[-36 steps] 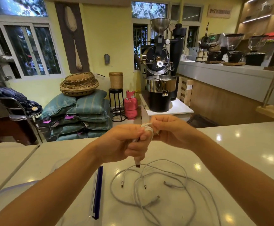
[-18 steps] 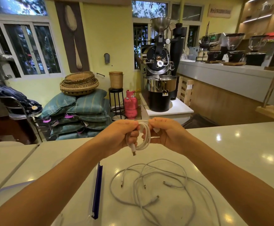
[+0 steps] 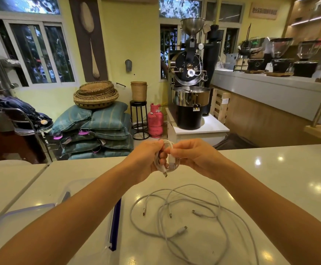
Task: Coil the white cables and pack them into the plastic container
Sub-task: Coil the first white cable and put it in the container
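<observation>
Left hand: closed around one side of a small coiled white cable, fingers wrapped through the loop
Right hand: pinching the other side of the same coil, thumb and fingertips tight on the strands
Coil: held in the air between both hands, above the table, one plug end hanging out at the bottom
Loose cables: a tangle of white leads lying flat on the table, nearer the person than the hands, not yet wound
Plastic container: clear, at the lower left on the table, largely hidden by the left forearm; its contents cannot be told
Lid: clear with a blue edge clip, just beside the container
Step in hand: probably finishing this coil
How to do it well: keep the loops even, tuck the free plug end through so the bundle holds, then carry it left to the container without letting it spring open
</observation>
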A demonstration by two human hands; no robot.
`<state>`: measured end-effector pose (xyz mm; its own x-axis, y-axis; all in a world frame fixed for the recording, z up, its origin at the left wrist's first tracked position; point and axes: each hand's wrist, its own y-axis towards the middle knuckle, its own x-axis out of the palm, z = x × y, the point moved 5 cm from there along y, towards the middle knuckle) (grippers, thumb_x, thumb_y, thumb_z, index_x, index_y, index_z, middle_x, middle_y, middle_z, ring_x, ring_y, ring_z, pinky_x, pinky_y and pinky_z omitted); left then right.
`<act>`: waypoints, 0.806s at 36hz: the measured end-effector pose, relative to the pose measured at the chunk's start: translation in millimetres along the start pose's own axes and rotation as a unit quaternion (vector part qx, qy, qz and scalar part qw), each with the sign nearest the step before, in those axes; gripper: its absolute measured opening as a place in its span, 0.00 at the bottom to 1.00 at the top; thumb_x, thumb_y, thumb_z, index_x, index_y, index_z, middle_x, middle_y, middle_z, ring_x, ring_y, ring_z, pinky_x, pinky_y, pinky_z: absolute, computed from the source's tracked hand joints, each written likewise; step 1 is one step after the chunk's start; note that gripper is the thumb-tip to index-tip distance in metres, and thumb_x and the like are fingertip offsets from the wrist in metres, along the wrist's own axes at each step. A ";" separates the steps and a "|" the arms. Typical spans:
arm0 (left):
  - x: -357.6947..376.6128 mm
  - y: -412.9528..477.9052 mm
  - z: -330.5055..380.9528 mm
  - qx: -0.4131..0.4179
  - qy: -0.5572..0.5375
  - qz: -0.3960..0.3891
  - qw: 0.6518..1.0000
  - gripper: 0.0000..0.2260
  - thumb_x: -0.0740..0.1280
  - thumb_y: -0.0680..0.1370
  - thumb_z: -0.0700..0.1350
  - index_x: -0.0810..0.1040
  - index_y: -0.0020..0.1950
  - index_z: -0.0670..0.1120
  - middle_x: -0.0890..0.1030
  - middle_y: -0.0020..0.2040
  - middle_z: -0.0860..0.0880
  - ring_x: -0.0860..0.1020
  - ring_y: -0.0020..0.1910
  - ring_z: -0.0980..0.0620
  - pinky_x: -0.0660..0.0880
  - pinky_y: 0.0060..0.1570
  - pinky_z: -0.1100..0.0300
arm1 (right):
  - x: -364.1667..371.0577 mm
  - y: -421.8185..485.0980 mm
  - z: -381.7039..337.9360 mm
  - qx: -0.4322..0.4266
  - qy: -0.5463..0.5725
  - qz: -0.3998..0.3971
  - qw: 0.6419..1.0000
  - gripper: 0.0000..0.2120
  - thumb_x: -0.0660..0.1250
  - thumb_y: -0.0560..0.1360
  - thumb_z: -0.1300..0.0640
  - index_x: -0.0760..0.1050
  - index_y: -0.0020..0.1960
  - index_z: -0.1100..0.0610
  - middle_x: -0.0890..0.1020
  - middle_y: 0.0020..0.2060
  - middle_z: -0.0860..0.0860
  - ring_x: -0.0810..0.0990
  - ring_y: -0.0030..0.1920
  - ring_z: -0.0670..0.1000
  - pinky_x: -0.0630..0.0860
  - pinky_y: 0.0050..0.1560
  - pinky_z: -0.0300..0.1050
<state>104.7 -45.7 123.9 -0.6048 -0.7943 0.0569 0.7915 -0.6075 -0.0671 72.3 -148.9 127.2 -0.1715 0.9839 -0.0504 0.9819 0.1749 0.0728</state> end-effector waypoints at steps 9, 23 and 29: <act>-4.9 -1.3 -4.2 -0.026 -0.004 0.040 0.999 0.13 0.52 0.81 0.45 0.74 0.46 0.43 0.71 0.35 0.46 0.69 0.32 0.54 0.71 0.35 0.62 | 3.7 2.6 1.2 -0.075 -0.061 0.080 0.992 0.08 0.66 0.72 0.62 0.80 0.38 0.54 0.83 0.27 0.43 0.81 0.31 0.41 0.79 0.37 0.33; -8.3 -1.7 2.2 0.014 0.058 0.054 0.997 0.16 0.53 0.80 0.44 0.70 0.34 0.46 0.67 0.31 0.48 0.67 0.29 0.55 0.71 0.29 0.64 | 6.5 -0.1 2.8 -0.179 -0.192 0.182 0.948 0.10 0.66 0.73 0.61 0.67 0.40 0.50 0.82 0.39 0.57 0.81 0.39 0.56 0.78 0.41 0.40; -11.2 -2.9 1.0 0.015 0.091 0.024 0.995 0.16 0.52 0.81 0.44 0.69 0.34 0.45 0.68 0.31 0.48 0.66 0.30 0.54 0.71 0.32 0.63 | 5.6 1.6 3.1 -0.142 -0.163 0.182 0.959 0.14 0.65 0.74 0.63 0.62 0.48 0.50 0.79 0.37 0.52 0.78 0.34 0.51 0.76 0.31 0.31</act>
<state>109.2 -35.0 124.4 -0.5702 -0.8114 -0.1282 0.8203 -0.5709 -0.0354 73.2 -143.2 123.9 0.2588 0.9260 -0.2748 0.9027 -0.1307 0.4100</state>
